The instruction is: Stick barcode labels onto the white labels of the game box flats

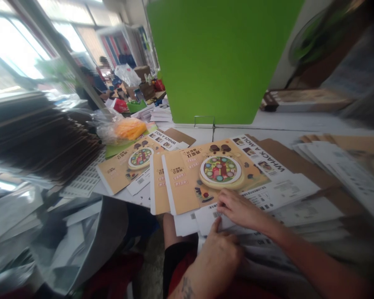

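On top of a fanned pile lies a flat, unfolded printed game box (187, 182), tan with a round game picture and "WHACK A MOLE" lettering. My left hand (221, 251) comes from below; its index fingertip presses a white flap (207, 218) beside a small barcode, while its other fingers bend, partly hidden. Just above it, my right hand (239, 208) rests on the same flap with fingers curled and pinched together. Whatever sits between those fingertips is too small or hidden to make out. More flat boxes show beneath both forearms.
A green board (218, 62) stands upright behind the pile. Another printed box sheet (118, 172) and an orange bagged item (129, 128) lie to the left. Dark stacked sheets (34, 141) and a grey bin (109, 224) flank the table's left side. More cartons (339, 166) lie right; people sit far back.
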